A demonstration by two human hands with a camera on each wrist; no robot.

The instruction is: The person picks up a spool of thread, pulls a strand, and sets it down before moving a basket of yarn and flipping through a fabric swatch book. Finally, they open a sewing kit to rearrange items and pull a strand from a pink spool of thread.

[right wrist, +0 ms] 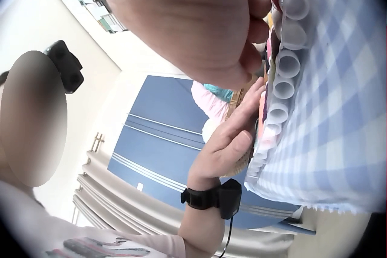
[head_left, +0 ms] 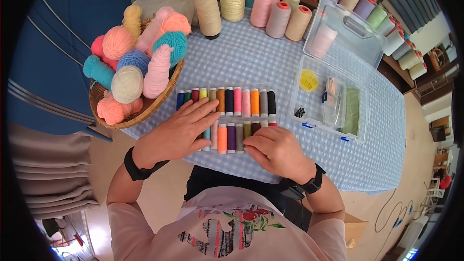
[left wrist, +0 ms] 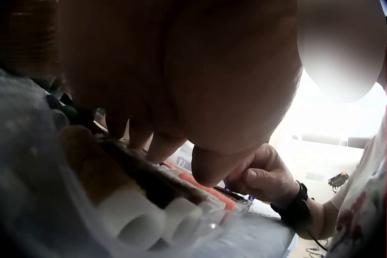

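Observation:
Two rows of thread spools in many colours lie in a clear plastic tray (head_left: 249,118) on the table. A pink spool (head_left: 238,100) is in the far row, an orange spool (head_left: 222,138) in the near one. My left hand (head_left: 186,125) lies across the left part of both rows, fingers straight and palm down, hiding several spools. My right hand (head_left: 275,148) is at the right part of the near row, its curled fingers and thumb pinching at the lower end of an olive spool (head_left: 247,129). White spool ends (right wrist: 288,63) show beside it in the right wrist view.
A wicker basket (head_left: 169,94) of yarn balls stands at the left. An open clear box (head_left: 292,101) with sewing supplies sits at the right, lid raised behind. Large thread cones (head_left: 261,9) stand along the back. A blue checked cloth (head_left: 377,140) covers the table.

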